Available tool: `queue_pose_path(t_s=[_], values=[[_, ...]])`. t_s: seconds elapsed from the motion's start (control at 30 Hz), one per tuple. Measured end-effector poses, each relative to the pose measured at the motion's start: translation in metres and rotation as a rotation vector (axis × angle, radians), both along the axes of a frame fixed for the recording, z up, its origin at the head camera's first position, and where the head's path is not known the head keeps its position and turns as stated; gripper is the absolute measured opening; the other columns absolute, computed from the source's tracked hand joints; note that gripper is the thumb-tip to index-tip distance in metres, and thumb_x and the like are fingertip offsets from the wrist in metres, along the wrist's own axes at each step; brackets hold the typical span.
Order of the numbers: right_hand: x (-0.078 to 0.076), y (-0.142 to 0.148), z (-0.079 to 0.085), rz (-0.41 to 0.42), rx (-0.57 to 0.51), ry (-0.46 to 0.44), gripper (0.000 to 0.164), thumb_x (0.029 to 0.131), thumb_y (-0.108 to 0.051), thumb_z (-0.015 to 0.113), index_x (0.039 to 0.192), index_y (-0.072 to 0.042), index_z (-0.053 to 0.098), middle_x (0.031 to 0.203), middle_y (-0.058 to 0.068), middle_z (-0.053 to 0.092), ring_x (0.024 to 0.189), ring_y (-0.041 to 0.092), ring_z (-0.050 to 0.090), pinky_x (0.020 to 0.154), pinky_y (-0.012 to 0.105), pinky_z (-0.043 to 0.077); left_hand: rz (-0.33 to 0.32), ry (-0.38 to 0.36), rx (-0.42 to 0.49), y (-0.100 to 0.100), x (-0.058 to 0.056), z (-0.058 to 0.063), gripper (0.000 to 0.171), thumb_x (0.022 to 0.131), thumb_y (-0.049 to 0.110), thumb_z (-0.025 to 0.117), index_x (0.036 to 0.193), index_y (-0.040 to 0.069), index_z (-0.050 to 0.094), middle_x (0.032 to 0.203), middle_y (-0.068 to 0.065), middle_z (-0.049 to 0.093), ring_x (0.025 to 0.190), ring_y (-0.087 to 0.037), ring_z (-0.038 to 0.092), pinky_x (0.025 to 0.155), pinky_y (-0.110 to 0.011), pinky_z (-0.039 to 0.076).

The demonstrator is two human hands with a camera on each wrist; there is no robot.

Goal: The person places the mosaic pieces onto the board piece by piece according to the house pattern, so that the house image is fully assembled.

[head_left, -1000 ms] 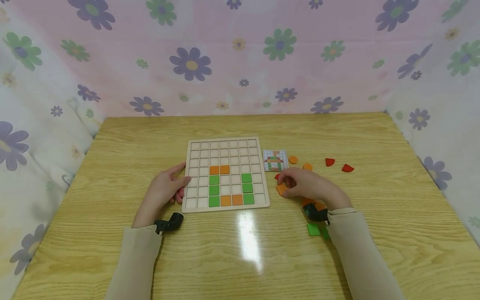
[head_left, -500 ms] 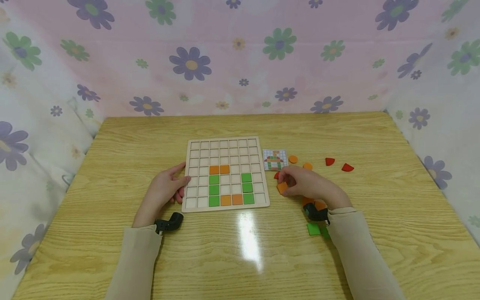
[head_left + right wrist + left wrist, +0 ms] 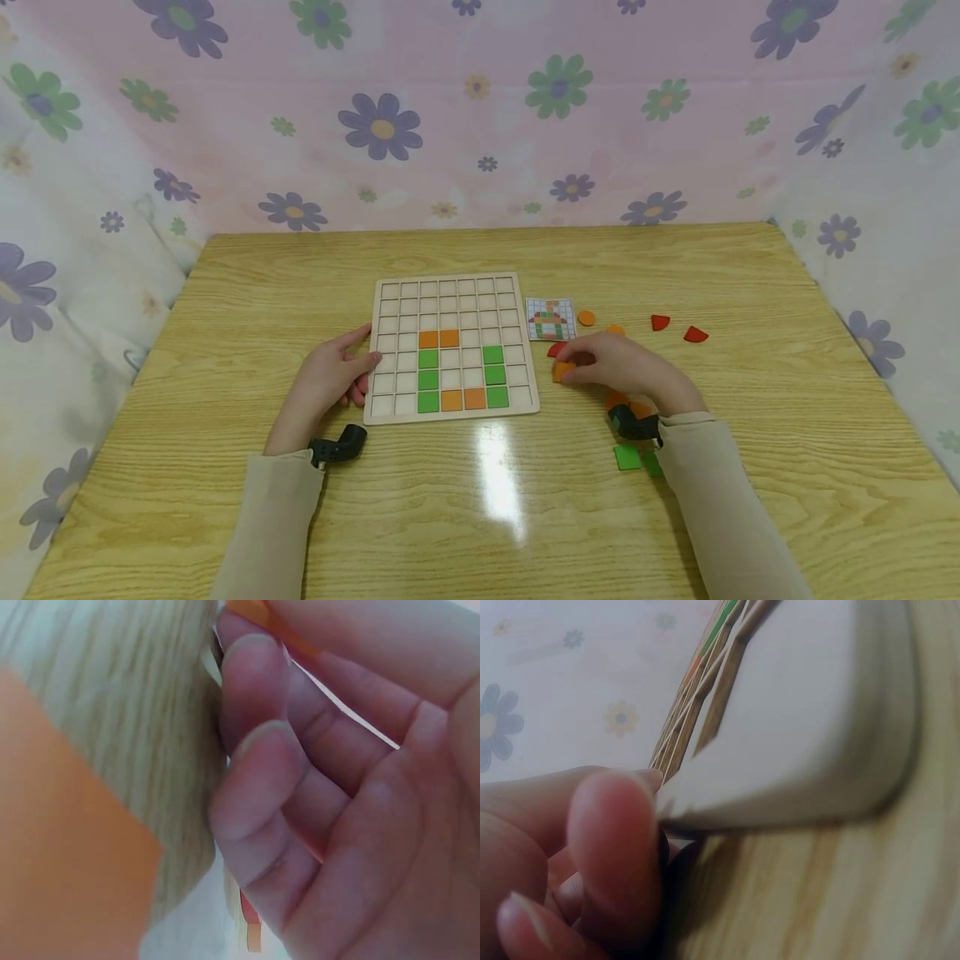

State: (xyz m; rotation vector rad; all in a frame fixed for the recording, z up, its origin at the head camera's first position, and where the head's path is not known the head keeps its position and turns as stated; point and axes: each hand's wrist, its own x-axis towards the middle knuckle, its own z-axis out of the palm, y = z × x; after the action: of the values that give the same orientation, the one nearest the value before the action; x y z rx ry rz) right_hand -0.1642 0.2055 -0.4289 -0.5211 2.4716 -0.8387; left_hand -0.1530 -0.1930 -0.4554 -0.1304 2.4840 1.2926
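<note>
A wooden grid board (image 3: 397, 407) lies flat mid-table, with several green tiles (image 3: 428, 379) and orange tiles (image 3: 449, 338) set in its cells. My left hand (image 3: 327, 371) holds the board's left edge, thumb on the rim; the left wrist view shows fingertips against that edge. Right of the board, my right hand (image 3: 618, 367) pinches an orange square tile (image 3: 562, 372) between thumb and fingers, at or just above the table; I cannot tell which. In the right wrist view only a strip of this orange tile (image 3: 259, 613) shows. A red quarter-circle piece (image 3: 557, 350) lies beside the fingertips.
A small pattern card (image 3: 551, 320) lies against the board's right side. Around it are an orange disc (image 3: 587, 318), another partly hidden, and two red quarter-circle pieces (image 3: 660, 322). Orange pieces (image 3: 641, 410) and green squares (image 3: 627, 457) lie under and near the right wrist.
The pinched orange tile and right fingertips have shifted slightly away from me, and the tile has turned a little. More of the red piece shows. The left hand and board stay put.
</note>
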Motion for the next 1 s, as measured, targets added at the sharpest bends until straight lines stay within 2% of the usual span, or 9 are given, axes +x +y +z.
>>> queue_pose_path(t_s=[0.27,0.47,0.53,0.7,0.8,1.0], values=[[0.000,-0.004,-0.001,-0.014,-0.067,-0.027,0.018,0.084,-0.035,0.061,0.097,-0.023,0.061,0.099,-0.005,0.057,0.085,0.016,0.049,0.077,0.032,0.041,0.002,-0.005,0.009,-0.001,0.001,0.000,0.061,0.086,0.040,0.057,0.139,0.031,0.030,0.057,-0.009,0.057,0.046,-0.021,0.057,0.042,-0.031,0.044],[-0.001,-0.011,-0.001,-0.044,-0.180,-0.103,0.023,0.086,-0.038,0.057,0.096,-0.017,0.058,0.088,0.002,0.061,0.080,0.020,0.055,0.074,0.036,0.044,0.003,0.000,0.009,-0.003,0.001,-0.002,0.060,0.086,0.041,0.057,0.139,0.032,0.030,0.056,-0.009,0.057,0.046,-0.022,0.057,0.042,-0.031,0.044],[-0.002,-0.015,-0.002,-0.056,-0.184,-0.091,0.025,0.086,-0.041,0.056,0.096,-0.019,0.057,0.085,0.002,0.062,0.077,0.020,0.056,0.072,0.036,0.044,0.006,0.000,0.009,-0.003,0.001,-0.002,0.060,0.085,0.041,0.057,0.139,0.032,0.030,0.057,-0.009,0.057,0.046,-0.022,0.057,0.041,-0.031,0.044],[-0.003,-0.023,-0.005,-0.077,-0.168,0.008,0.027,0.085,-0.045,0.055,0.103,-0.025,0.056,0.083,0.000,0.060,0.071,0.019,0.054,0.064,0.034,0.044,0.008,0.001,0.004,-0.004,0.000,-0.004,0.061,0.085,0.043,0.057,0.138,0.034,0.030,0.057,-0.009,0.058,0.046,-0.022,0.057,0.042,-0.031,0.044],[-0.002,-0.028,-0.004,-0.067,-0.198,0.002,0.028,0.087,-0.041,0.054,0.109,-0.024,0.056,0.080,0.002,0.060,0.065,0.021,0.054,0.061,0.035,0.046,0.004,0.006,0.005,-0.003,-0.001,-0.004,0.061,0.084,0.044,0.057,0.138,0.034,0.030,0.058,-0.009,0.058,0.047,-0.022,0.057,0.042,-0.032,0.044],[0.000,-0.036,-0.004,-0.020,-0.206,-0.028,0.029,0.091,-0.033,0.050,0.116,-0.020,0.055,0.076,0.003,0.059,0.066,0.019,0.052,0.061,0.033,0.043,-0.003,0.021,0.015,-0.002,-0.001,-0.003,0.060,0.085,0.043,0.057,0.138,0.033,0.031,0.058,-0.010,0.058,0.046,-0.022,0.057,0.041,-0.032,0.044]])
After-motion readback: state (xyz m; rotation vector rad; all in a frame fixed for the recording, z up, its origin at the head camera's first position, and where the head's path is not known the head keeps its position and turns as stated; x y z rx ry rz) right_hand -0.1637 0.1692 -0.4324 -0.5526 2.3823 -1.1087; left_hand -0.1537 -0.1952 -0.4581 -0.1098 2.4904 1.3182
